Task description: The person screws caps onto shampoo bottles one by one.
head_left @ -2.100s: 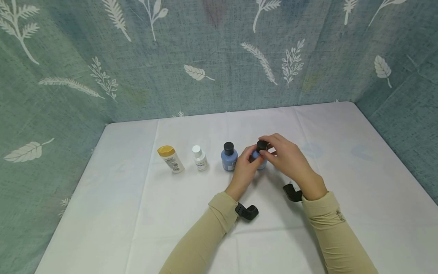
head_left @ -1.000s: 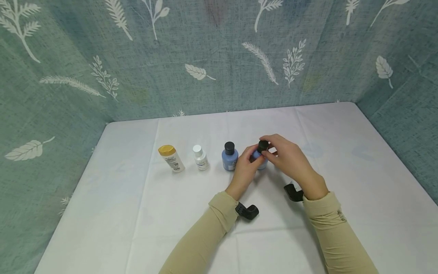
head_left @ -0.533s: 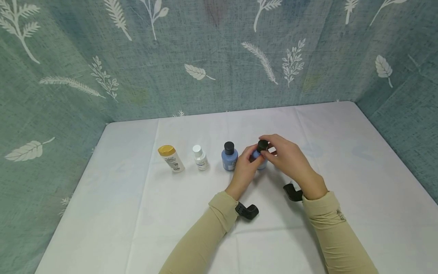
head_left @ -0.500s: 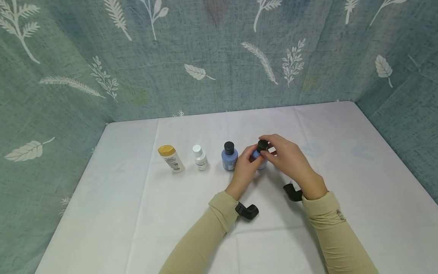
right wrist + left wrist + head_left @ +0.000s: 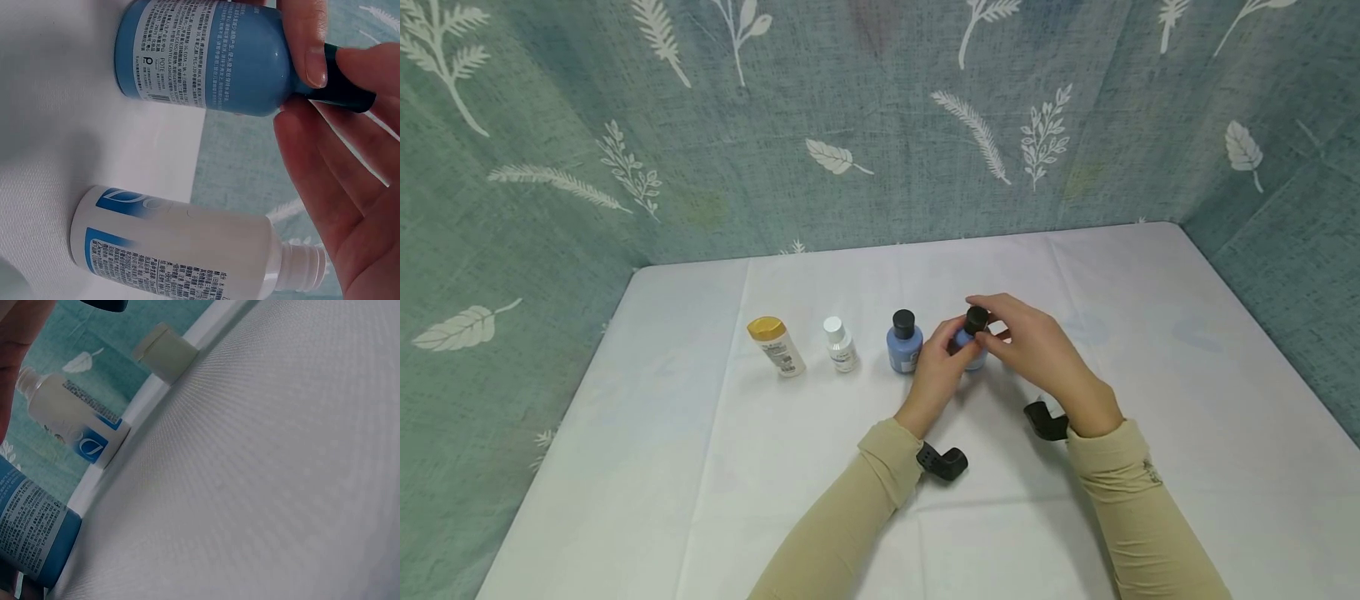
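A blue bottle [image 5: 973, 360] with a black cap [image 5: 977, 319] stands on the table. My left hand [image 5: 934, 367] holds it round the upper body. My right hand [image 5: 1033, 337] pinches the cap between thumb and fingers. The right wrist view shows the blue bottle [image 5: 200, 56] and its dark cap [image 5: 344, 84], partly covered by fingers. Beside it is a white bottle [image 5: 175, 244] with a bare threaded neck, mostly hidden behind my right hand in the head view. A second blue bottle [image 5: 905, 346] with a black cap stands just left of my left hand.
Further left stand a small white-capped bottle [image 5: 840, 346] and a white bottle with a yellow cap [image 5: 777, 346]. The left wrist view shows a pale, cap-like piece [image 5: 165, 355] on the table beyond the white bottle. A patterned green cloth [image 5: 880, 125] hangs behind the white table [image 5: 805, 500].
My right wrist and fingers have turned slightly at the black cap. My left hand stays round the blue bottle, and the other bottles have not moved.
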### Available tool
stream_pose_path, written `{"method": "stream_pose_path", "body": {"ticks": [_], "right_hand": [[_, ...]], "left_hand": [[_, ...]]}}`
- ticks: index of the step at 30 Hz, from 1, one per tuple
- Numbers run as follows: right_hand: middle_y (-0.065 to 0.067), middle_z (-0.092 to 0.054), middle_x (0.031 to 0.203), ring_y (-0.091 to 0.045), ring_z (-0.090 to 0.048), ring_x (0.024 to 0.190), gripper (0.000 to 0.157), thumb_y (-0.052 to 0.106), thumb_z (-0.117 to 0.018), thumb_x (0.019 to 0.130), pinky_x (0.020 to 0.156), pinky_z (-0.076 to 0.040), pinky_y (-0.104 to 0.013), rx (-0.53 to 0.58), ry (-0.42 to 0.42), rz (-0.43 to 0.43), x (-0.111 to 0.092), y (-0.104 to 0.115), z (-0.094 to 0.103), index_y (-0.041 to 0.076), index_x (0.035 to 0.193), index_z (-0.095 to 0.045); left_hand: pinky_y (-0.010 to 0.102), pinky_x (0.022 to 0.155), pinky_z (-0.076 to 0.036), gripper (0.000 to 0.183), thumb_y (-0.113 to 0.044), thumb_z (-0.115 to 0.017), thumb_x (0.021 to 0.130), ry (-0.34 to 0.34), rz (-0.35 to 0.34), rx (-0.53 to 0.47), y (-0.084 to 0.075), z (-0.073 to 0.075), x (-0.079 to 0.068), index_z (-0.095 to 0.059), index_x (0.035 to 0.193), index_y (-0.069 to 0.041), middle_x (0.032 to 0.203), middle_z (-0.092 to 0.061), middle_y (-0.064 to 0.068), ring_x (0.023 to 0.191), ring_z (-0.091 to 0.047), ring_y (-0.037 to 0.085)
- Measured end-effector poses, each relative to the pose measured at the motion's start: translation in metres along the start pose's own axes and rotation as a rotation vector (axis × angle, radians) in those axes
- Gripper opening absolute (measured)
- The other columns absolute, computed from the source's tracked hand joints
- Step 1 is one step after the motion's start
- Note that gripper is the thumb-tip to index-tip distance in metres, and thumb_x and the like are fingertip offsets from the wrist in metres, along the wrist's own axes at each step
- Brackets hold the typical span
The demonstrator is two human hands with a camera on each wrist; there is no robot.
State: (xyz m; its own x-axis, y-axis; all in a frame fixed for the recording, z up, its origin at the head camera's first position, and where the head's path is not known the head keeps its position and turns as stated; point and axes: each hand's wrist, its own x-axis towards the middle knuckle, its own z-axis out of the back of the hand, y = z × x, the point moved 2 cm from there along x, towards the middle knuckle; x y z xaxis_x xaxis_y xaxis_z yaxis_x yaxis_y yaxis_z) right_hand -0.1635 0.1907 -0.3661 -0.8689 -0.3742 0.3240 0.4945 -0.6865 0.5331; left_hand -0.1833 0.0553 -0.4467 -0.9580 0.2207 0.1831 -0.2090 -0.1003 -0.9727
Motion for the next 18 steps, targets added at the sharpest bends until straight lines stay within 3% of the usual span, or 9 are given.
{"method": "stream_pose_path", "body": {"ticks": [12, 18], "right_hand": [[-0.001, -0.056, 0.110, -0.018, -0.058, 0.091, 0.041, 0.012, -0.065, 0.081, 0.074, -0.049, -0.032, -0.007, -0.036, -0.003, 0.0008, 0.0010, -0.0021, 0.011, 0.121, -0.054], [-0.003, -0.055, 0.110, -0.017, -0.058, 0.090, 0.039, 0.015, -0.066, 0.081, 0.074, -0.049, -0.031, -0.009, -0.063, -0.005, 0.0009, 0.0018, -0.0028, 0.008, 0.118, -0.054]], "left_hand": [[0.024, 0.091, -0.039, 0.036, -0.022, -0.063, 0.084, -0.012, -0.005, -0.005, -0.0002, -0.0004, -0.0007, -0.057, 0.119, -0.018, 0.111, -0.054, -0.011, 0.106, -0.048, 0.003], [0.025, 0.092, -0.038, 0.037, -0.022, -0.062, 0.084, -0.010, -0.014, -0.005, -0.0002, -0.0004, -0.0006, -0.056, 0.121, -0.017, 0.113, -0.055, -0.008, 0.108, -0.047, 0.004]]}}
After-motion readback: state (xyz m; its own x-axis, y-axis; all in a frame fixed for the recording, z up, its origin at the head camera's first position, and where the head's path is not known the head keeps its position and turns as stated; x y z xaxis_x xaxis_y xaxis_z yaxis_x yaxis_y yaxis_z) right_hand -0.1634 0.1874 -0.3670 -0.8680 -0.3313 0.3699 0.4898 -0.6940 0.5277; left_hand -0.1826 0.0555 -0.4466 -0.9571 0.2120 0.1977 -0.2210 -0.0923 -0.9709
